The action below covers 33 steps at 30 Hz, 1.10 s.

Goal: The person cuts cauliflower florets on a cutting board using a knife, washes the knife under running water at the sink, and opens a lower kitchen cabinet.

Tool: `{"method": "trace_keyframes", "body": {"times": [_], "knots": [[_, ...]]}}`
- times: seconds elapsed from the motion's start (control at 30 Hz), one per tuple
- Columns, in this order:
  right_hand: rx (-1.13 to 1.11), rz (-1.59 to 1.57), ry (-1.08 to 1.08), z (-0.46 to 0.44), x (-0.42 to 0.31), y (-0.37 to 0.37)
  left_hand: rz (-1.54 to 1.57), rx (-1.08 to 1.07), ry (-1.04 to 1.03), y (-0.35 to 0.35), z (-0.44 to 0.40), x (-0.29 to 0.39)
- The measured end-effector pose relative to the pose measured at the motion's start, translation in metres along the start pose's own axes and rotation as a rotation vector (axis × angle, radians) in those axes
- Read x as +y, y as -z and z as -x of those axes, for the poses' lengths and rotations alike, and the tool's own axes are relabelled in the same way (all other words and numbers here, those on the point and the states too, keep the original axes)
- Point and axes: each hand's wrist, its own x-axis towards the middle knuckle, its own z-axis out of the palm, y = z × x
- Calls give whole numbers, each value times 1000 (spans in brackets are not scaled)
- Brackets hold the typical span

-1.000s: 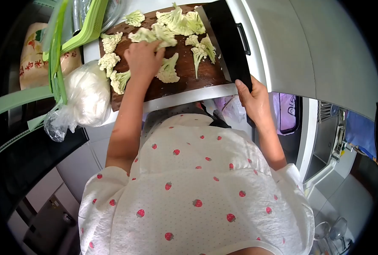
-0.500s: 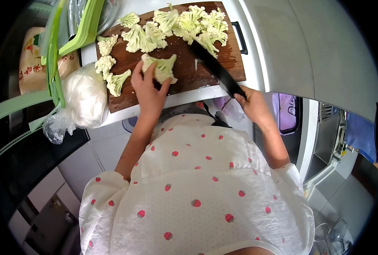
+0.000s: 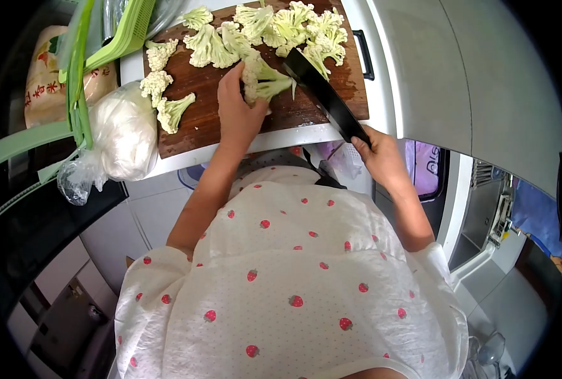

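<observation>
On the cutting board (image 3: 205, 123), the black knife (image 3: 324, 96) slants from eleven o'clock to five, its handle wrapped in the right hand (image 3: 382, 159); the left hand (image 3: 238, 114), nearer, pinches the cauliflower piece (image 3: 263, 82) at its one o'clock, stem pointing towards three, just beside the knife

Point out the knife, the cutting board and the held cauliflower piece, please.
Knife (image 3: 322, 95), head view: its black blade.
Cutting board (image 3: 201, 123), head view: bare wood.
Held cauliflower piece (image 3: 265, 82), head view: its middle.
</observation>
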Motion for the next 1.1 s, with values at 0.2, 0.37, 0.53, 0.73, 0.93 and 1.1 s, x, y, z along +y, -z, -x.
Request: {"method": "trace_keyframes", "body": {"times": [0.2, 0.37, 0.53, 0.73, 0.93, 1.1], "knots": [[7, -108, 4, 5, -5, 4, 248, -20, 219, 1, -10, 0], [-86, -57, -62, -1, -6, 0, -62, 5, 27, -10, -32, -13], [-65, -94, -95, 3, 5, -4, 48, -105, -21, -9, -38, -5], [-21, -128, -130, 10, 0, 0, 3, -158, 223, -2, -43, 2], [-37, -127, -41, 10, 8, 2, 14, -190, 170, -3, -40, 1], [-78, -103, -7, 9, -1, 14, -15, -166, 121, -5, -40, -3]]}}
